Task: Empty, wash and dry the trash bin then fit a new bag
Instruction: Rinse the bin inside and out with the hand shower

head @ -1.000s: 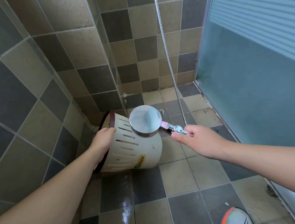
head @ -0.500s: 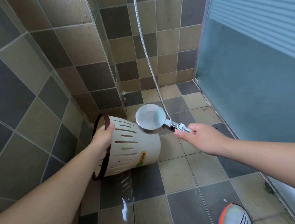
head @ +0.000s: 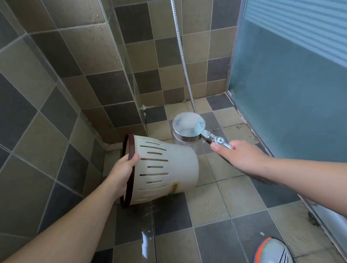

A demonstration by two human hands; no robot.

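A cream slotted trash bin (head: pixel 170 167) with a dark brown rim lies tipped on its side above the tiled floor, mouth turned left toward the wall. My left hand (head: pixel 123 171) grips the brown rim, thumb over the outside. My right hand (head: pixel 241 158) holds the chrome handle of a round shower head (head: pixel 189 126), which hovers just above and to the right of the bin's base. The bin's inside is hidden from me.
A metal shower hose (head: pixel 182 51) runs up from the head. Tiled walls close in on the left and behind, a glass partition edge (head: pixel 126 63) stands in the corner, and a frosted glass door (head: pixel 296 86) lines the right. A wet patch (head: pixel 145 246) glistens on the floor; a shoe (head: pixel 273 254) shows bottom right.
The bin has tilted so its mouth faces further left and its side shows more. The shower head has shifted right, off the bin's side to above its base.
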